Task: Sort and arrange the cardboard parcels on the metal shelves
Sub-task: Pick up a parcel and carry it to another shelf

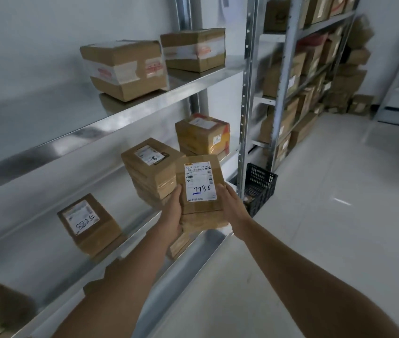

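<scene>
Both hands hold a stack of flat cardboard parcels (202, 211) just off the front edge of the middle metal shelf (130, 230); its top label reads "1186". My left hand (172, 215) grips the stack's left side and my right hand (232, 206) grips its right side. Behind it on that shelf stand another stack of flat parcels (150, 170), a taped parcel with orange print (203, 134) and, further left, a small box marked "5825" (88, 224). Two bigger taped boxes (125, 68) (194, 48) sit on the upper shelf (144, 103).
A black plastic crate (260, 186) stands on the floor by the shelf's upright post (246, 113). A second rack (301, 93) at the right is packed with several parcels, and more are piled in the far corner. White tiled floor lies to my right.
</scene>
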